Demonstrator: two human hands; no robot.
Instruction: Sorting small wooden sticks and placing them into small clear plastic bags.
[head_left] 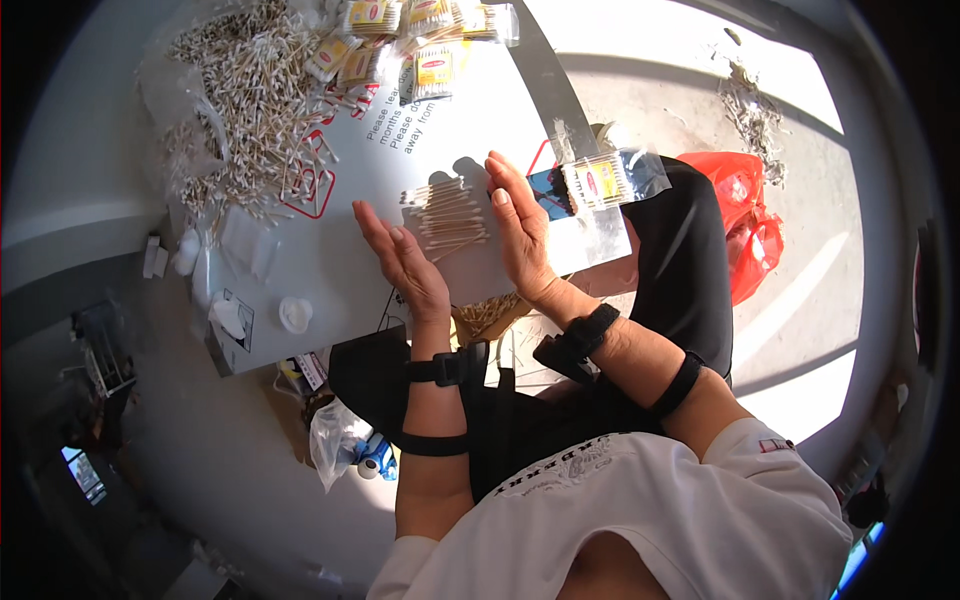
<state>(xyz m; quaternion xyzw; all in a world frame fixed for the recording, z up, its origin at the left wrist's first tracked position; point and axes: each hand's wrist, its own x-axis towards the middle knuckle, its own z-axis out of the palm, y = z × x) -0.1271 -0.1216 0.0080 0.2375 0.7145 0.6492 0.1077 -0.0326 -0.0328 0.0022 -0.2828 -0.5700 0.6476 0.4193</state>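
Note:
A small layer of cotton swabs (447,214) lies on the white tabletop, the sticks roughly side by side with a few askew. My left hand (410,265) stands on edge at the left of these swabs, fingers stretched out. On their right, my right hand (522,230) is held upright in the same way, its palm facing the swabs. Neither hand grips anything; whether the palms touch the stick ends I cannot tell. Just right of my right hand, a clear pack of swabs with a yellow label (598,183) lies near the table's edge.
A big heap of loose swabs (245,95) covers the table's far left. Several filled packs (434,70) lie at the back. A small white dish (295,315) stands near the left corner. Red plastic bags (752,245) sit on the floor at right, beyond my knee (680,215).

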